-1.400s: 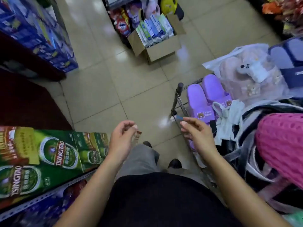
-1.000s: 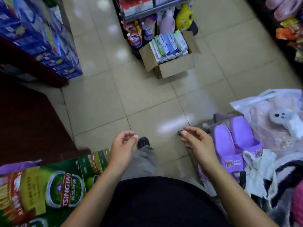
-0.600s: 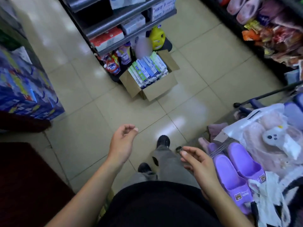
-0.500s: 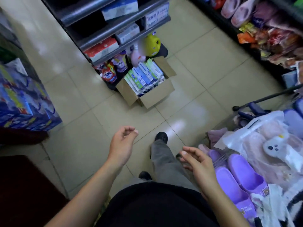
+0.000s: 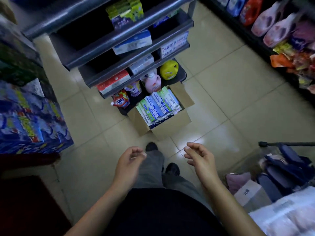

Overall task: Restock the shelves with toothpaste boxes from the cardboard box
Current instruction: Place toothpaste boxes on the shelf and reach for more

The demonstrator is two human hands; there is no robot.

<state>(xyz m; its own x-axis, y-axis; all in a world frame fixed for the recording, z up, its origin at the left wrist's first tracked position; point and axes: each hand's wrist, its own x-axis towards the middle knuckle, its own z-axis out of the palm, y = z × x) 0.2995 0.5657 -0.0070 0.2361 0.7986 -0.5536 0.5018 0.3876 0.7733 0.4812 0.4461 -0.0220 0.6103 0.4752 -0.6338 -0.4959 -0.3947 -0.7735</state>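
Hands lead: the left hand point(image 5: 130, 161) and the right hand point(image 5: 200, 159) hang in front of the waist, palms turned toward each other. The fingers of each are loosely curled and neither holds anything. Straight ahead of both, past two dark shoes point(image 5: 151, 147) on the tiled floor point(image 5: 221, 82), sits the cardboard box point(image 5: 172, 126) with its flaps thrown open, well out of reach from here. Toothpaste boxes point(image 5: 157, 106) lie flat in its top layer, packed side by side with their long edges parallel. The step in hand looks like the approach. It would be best to close in and crouch, then lift a box by its long sides from one end of the row, where an edge is free, rather than prying at the tight middle. Just beyond the cardboard box stand the shelves point(image 5: 129, 53), with dark gaps on several tiers. Counted, there are two hands and one cardboard box. Roughly six or seven toothpaste boxes lie on top, with more beneath that blur keeps from counting. The shelves have at least four tiers, and at their foot are one red pouch point(image 5: 120, 101), one purple pouch point(image 5: 134, 90), one pink bottle point(image 5: 152, 82) and one yellow object point(image 5: 168, 69).
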